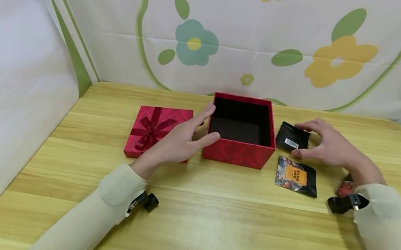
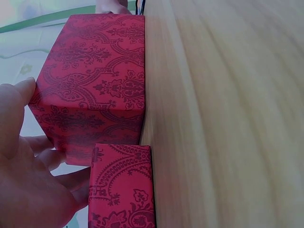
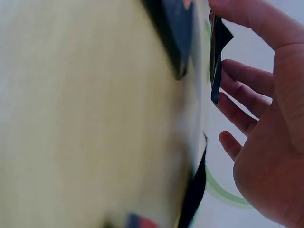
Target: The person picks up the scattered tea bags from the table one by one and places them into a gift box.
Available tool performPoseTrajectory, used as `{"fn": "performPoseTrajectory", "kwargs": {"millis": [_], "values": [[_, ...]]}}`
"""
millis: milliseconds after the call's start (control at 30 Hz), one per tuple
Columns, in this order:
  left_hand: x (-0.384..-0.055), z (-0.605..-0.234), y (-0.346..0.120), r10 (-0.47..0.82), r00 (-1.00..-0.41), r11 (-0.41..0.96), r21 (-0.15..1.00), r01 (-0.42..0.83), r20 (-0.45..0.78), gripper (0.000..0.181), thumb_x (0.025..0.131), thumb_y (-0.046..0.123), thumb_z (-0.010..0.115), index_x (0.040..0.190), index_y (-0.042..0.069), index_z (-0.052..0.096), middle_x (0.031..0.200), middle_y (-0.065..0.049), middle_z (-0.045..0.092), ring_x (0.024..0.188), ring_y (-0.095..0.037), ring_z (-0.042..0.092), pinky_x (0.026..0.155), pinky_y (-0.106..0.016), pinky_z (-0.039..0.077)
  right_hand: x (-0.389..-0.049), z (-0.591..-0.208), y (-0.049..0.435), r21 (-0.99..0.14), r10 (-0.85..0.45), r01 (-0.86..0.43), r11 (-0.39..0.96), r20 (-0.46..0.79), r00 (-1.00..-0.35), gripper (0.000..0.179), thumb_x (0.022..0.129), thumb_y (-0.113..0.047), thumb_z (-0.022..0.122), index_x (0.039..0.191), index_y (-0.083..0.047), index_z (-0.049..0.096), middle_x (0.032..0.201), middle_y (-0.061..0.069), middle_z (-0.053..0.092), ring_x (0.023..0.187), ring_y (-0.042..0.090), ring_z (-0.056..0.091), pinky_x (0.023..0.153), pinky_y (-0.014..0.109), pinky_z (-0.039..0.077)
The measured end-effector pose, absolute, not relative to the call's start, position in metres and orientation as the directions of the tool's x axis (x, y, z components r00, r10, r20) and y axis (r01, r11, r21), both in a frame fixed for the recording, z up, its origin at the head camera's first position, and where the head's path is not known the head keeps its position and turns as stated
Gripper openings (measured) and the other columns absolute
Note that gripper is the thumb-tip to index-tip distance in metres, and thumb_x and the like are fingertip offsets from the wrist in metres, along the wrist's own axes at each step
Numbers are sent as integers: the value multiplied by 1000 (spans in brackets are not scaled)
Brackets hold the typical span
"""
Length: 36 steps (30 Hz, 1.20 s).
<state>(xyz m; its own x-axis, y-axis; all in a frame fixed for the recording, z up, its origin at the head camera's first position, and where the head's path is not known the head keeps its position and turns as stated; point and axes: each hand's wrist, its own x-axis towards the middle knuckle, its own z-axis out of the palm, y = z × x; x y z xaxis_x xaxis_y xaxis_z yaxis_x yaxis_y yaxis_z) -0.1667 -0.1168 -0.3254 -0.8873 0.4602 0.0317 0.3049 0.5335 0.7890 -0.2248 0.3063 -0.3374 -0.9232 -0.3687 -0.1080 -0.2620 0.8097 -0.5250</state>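
Observation:
An open red patterned box (image 1: 238,153), dark inside, stands in the middle of the table in the head view. My left hand (image 1: 178,141) reaches over its lid and touches the box's left side with straight fingers; in the left wrist view the thumb lies at a corner of the box (image 2: 95,66). My right hand (image 1: 331,146) grips a small black packet (image 1: 290,134) with a white barcode label, its thumb and fingers at the packet's edges. In the right wrist view that packet (image 3: 216,61) is seen edge-on between thumb and fingers.
The red lid (image 1: 142,123) with a ribbon bow lies left of the box, beneath my left hand. A black packet with an orange label (image 1: 297,176) lies flat at the right. Another red and black packet (image 1: 346,186) is partly hidden by my right wrist. A patterned cloth (image 1: 245,32) hangs behind the table.

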Motion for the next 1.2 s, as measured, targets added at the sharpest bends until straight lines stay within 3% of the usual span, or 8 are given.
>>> {"fn": "performPoseTrajectory", "kwargs": {"millis": [367, 600, 867, 1200], "values": [[-168, -325, -113, 475, -880, 530, 787, 314, 31, 81, 105, 55, 58, 170, 41, 12, 176, 26, 7, 165, -19, 25, 132, -52, 27, -215, -307, 314, -627, -350, -245, 739, -47, -936, 82, 89, -24, 86, 160, -14, 45, 160, 19, 39, 144, 41, 37, 115, 72, 28], [-167, -325, -117, 462, -887, 543, 787, 293, 11, 79, 104, 59, 57, 168, 48, 11, 176, 27, 7, 163, -21, 30, 131, -52, 30, -214, -291, 309, -622, -365, -298, 724, 21, -931, 80, 90, -22, 86, 160, -18, 47, 158, 12, 42, 138, 26, 38, 115, 64, 28], [-166, -325, -125, 458, -889, 545, 785, 296, 17, 80, 105, 58, 58, 168, 48, 10, 176, 26, 7, 163, -22, 29, 131, -52, 30, -214, -271, 282, -624, -385, -312, 716, 20, -923, 82, 89, -27, 87, 160, -22, 47, 162, 11, 39, 145, 34, 35, 118, 68, 25], [-167, -327, -131, 459, -888, 539, 789, 294, 18, 80, 105, 58, 57, 169, 46, 10, 175, 28, 7, 164, -24, 28, 131, -51, 32, -215, -255, 245, -618, -452, -390, 683, 63, -890, 78, 88, -31, 87, 157, -24, 52, 156, 6, 45, 144, 32, 37, 118, 67, 27]]}}
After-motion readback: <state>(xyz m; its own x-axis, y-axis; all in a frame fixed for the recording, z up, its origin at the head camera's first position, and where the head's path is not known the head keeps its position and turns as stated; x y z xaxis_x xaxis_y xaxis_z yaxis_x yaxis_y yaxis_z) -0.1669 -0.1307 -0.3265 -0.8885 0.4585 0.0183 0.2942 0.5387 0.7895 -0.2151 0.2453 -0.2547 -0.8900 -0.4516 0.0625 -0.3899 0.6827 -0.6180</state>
